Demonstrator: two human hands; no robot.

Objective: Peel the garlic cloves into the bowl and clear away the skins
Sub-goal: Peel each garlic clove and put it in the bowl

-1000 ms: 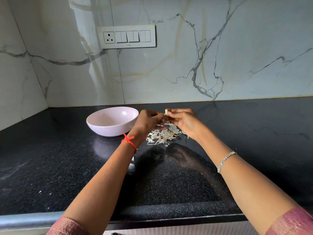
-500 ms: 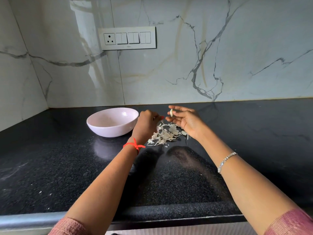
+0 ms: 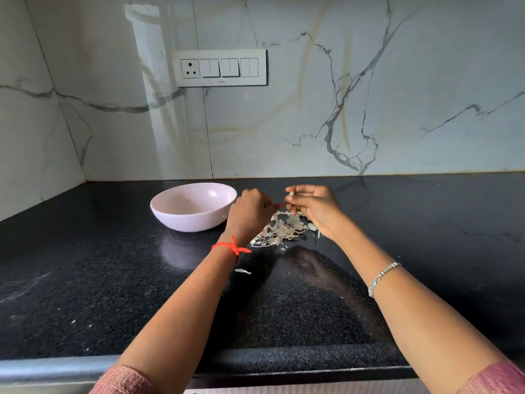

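A pale pink bowl [image 3: 193,207] stands on the black counter [image 3: 113,280], left of my hands. My right hand [image 3: 315,209] pinches a small white garlic clove [image 3: 291,194] between thumb and fingertips, held above a heap of dry garlic skins [image 3: 284,230]. My left hand [image 3: 250,213] is beside it with fingers curled, its fingertips close to the clove; whether it holds a bit of skin is hidden. The inside of the bowl is not visible from here.
One loose skin [image 3: 243,271] lies nearer to me by my left forearm. The marble wall with a switch panel [image 3: 221,68] rises behind the counter, and a side wall closes the left corner.
My hands parted briefly after working on the clove together, and now the left hand has come back toward the clove in my right hand.
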